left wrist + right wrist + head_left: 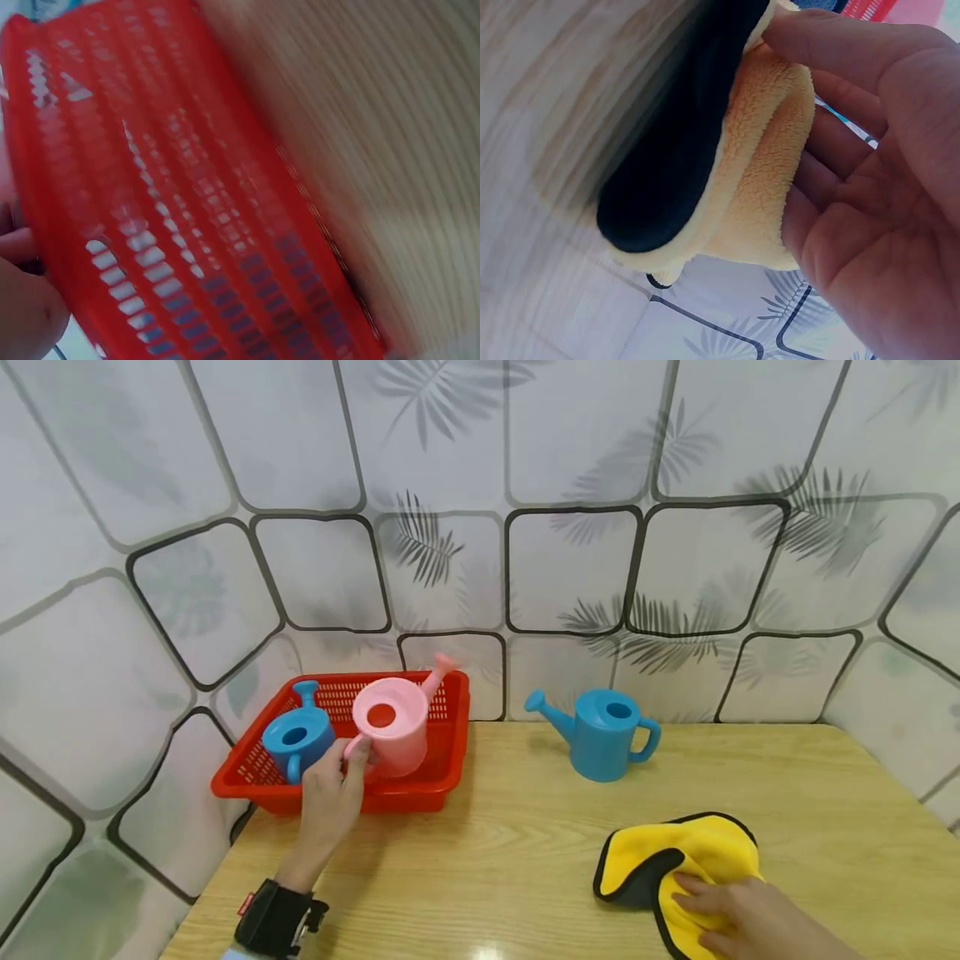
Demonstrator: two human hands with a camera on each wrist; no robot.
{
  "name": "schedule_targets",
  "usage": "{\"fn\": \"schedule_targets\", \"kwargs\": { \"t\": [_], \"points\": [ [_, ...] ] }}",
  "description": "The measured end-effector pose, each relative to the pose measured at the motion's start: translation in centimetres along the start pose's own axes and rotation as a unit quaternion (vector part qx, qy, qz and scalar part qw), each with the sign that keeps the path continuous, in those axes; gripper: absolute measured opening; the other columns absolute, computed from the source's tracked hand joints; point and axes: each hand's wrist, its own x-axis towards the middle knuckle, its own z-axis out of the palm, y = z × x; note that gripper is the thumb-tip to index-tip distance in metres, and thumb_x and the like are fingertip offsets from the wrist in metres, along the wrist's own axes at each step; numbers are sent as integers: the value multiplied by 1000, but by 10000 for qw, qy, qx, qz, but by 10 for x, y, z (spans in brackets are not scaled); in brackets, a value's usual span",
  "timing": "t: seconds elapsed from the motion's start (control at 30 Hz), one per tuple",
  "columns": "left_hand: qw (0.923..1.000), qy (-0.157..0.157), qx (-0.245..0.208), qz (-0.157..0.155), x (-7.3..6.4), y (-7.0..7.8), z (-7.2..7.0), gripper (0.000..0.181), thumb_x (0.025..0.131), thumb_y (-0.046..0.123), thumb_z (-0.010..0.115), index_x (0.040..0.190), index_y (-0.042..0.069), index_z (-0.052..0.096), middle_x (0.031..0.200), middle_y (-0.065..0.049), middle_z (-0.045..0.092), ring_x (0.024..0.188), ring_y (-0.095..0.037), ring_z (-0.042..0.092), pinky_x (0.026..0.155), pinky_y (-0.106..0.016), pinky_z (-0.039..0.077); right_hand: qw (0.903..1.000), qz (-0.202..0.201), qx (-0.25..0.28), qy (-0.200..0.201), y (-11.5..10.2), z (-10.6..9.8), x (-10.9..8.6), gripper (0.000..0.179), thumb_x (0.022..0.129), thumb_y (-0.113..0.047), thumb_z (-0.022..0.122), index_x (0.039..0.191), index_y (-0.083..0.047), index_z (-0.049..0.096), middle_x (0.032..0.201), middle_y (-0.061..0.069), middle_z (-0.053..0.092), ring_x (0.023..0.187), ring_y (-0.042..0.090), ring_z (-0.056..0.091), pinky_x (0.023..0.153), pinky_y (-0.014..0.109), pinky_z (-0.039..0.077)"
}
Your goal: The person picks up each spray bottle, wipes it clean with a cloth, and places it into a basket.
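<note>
With thumb and fingers, my left hand (328,797) pinches the handle of a pink watering can (408,745). That can stands upright inside a red plastic basket (452,752), its spout pointing up and to the right. A blue watering can (318,732) sits beside it in the basket. On the right, my right hand (738,910) holds a bunched yellow cloth (708,843) with dark edging and a dark underside. The right wrist view shows the fleecy cloth (761,142) between thumb and curled fingers. In the left wrist view the basket's slotted wall (180,172) hides most of the hand.
Another blue watering can (600,752) stands on the wooden table (487,860), between basket and cloth and farther back, spout to the left. A wall covering (450,585) with leaf prints and dark outlines rises behind the table and along both sides.
</note>
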Motion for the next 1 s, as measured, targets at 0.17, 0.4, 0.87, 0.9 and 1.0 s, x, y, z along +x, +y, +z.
{"fn": "schedule_targets", "kwargs": {
  "t": [0.17, 0.4, 0.87, 0.9, 1.0],
  "points": [
    [9969, 71, 732, 270, 5, -18, 2, 27, 103, 24, 60, 86, 3, 60, 67, -6, 59, 59, -15, 48, 53, -20, 39, 9999, 50, -71, 56, -2, -2, 0, 45, 85, -25, 81, 127, -11, 72, 133, 22, 67, 113, 29, 72, 76, 22, 58],
    [9937, 370, 940, 477, 5, -23, 5, 31, 101, 21, 64, 77, 4, 57, 60, -5, 54, 50, -13, 42, 48, -21, 34, 9998, -48, 163, 105, -4, -2, 0, 43, 84, -21, 81, 124, -10, 73, 130, 24, 67, 115, 18, 71, 75, 20, 58],
    [9923, 63, 1238, 54, 8, -17, 6, 41, 103, 22, 59, 65, 7, 50, 54, -4, 47, 46, -14, 39, 48, -22, 33, 9995, -241, 171, 54, -2, -1, -1, 43, 86, -21, 80, 126, -7, 72, 126, 26, 68, 104, 16, 75, 71, 21, 58],
    [9921, -2, 1255, -39, 8, -16, 6, 42, 103, 22, 59, 65, 7, 50, 54, -4, 47, 46, -14, 40, 48, -22, 33, 9995, -247, 182, 48, -2, -1, -1, 43, 86, -21, 79, 126, -7, 72, 126, 26, 67, 106, 17, 74, 71, 21, 58],
    [9904, -179, 1349, -264, 9, -14, 4, 43, 104, 24, 57, 64, 7, 50, 53, -4, 46, 45, -16, 40, 47, -24, 33, 9994, -261, 214, 35, -1, -1, -1, 43, 87, -22, 79, 127, -8, 72, 128, 26, 67, 109, 13, 72, 72, 20, 57]
  ]
}}
